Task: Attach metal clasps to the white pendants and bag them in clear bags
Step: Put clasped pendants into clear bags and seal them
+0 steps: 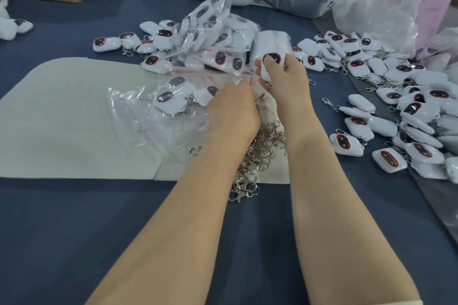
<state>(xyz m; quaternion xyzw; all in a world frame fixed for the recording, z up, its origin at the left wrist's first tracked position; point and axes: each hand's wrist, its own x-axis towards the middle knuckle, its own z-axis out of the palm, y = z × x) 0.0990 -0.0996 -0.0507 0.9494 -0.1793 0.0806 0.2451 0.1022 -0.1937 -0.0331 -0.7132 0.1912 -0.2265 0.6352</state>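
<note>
Just beyond the heap of silver metal clasps (260,156) on the blue-covered table (74,230), the right hand (285,82) grips a white rounded pendant with a dark, red-rimmed oval face (272,59). The thumb presses on the face and the other fingers curl closed round its back. A single silver clasp (260,98) hangs under it, above the heap. Left of the pendant, the left hand (233,109) has its fingers curled tight, pinching the mouth of a small clear plastic bag with a red seal strip (241,76); its fingertips are hidden. Loose white pendants (416,116) lie right of the heap, and bagged pendants (213,39) lie beyond it.
</note>
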